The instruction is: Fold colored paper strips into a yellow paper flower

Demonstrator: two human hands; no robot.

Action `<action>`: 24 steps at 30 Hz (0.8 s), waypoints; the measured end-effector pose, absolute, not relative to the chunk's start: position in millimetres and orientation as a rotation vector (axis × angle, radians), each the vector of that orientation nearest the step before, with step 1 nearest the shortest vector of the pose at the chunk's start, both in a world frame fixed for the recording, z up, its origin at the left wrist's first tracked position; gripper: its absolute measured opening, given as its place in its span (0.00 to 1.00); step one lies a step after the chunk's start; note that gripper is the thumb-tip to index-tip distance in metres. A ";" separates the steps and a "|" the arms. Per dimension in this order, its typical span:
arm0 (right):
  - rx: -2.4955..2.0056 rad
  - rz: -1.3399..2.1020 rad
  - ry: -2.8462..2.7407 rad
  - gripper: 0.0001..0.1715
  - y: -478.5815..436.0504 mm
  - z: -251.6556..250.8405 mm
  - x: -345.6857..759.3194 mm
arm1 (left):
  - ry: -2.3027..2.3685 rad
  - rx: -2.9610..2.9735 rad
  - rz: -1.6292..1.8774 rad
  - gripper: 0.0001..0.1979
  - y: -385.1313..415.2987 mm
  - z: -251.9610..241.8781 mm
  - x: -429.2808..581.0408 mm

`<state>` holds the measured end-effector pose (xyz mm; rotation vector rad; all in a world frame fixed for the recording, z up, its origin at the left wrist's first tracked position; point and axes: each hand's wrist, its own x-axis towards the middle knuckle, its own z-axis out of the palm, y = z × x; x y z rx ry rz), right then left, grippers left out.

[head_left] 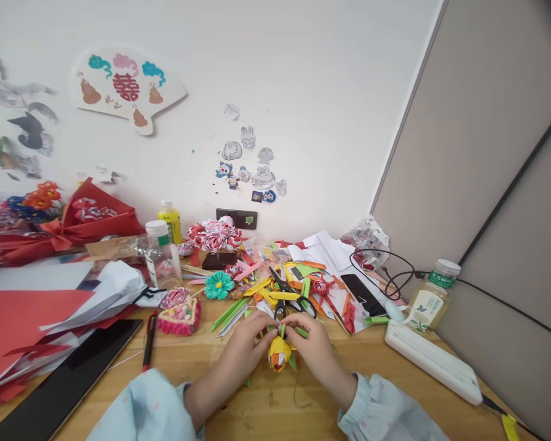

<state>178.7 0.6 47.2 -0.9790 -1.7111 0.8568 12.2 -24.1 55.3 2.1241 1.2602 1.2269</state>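
Observation:
Between my hands is a yellow and orange paper flower (279,354) with its bloom turned toward me and a green paper leaf (292,363) beside it. My left hand (253,335) pinches at the green stem end just beyond the bloom. From the other side, my right hand (308,338) pinches the same stem end, its fingertips close to the left ones. The exact grip under the fingertips is partly hidden. Black-handled scissors (288,296) lie just past my fingers among paper strips, with yellow strips (282,295) across them.
Green strips (229,313) and a pink heart-shaped box (180,315) lie to the left, near a black tablet (68,386). A phone (362,294), a drink bottle (434,297) and a white power strip (431,362) are on the right. Paper flowers (215,234) stand along the wall.

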 end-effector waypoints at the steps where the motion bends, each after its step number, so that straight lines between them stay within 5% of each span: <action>1: -0.982 0.815 -1.722 0.09 -0.2 47.5 178.4 | 1.256 2.116 1.227 0.07 -25.3 56.2 12.4; 9: -0.879 0.640 -1.863 0.14 -5.8 48.7 176.1 | 1.271 2.092 1.265 0.02 -28.4 56.8 14.7; 24: -0.841 1.137 -1.668 0.08 -3.9 52.5 176.0 | 1.235 1.639 1.340 0.07 -20.4 55.2 18.0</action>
